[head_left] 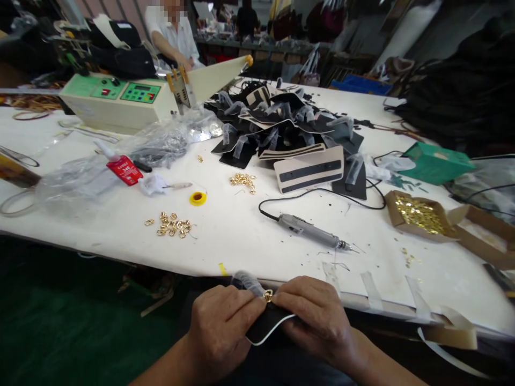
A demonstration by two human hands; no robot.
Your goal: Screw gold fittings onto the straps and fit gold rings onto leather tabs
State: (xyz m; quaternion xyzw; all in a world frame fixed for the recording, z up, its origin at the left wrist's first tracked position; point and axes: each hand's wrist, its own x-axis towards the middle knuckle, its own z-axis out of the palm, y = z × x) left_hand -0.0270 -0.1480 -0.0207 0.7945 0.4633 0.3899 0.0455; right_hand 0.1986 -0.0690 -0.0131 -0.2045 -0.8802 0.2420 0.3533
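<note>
Both my hands hold a black leather panel (267, 325) with a pale edge, just off the table's front edge. My left hand (221, 316) is closed on its left side, thumb and fingers pressed near a gold metal buckle (268, 295). My right hand (316, 316) grips the right side, its fingertips touching the buckle. A strap wrapped in clear plastic (247, 281) rises from the panel behind my left fingers. Parts of the panel are hidden under my hands. Beyond them on the table lies a grey electric screwdriver (309, 231) with a black cord.
Gold buckles (175, 225) lie loose at left, near a yellow tape roll (198, 199) and a red glue bottle (124, 169). Black panels (289, 120) are heaped at the back. A cardboard box (422, 214) of gold parts stands right. A person (173, 37) is behind the machine (116, 99).
</note>
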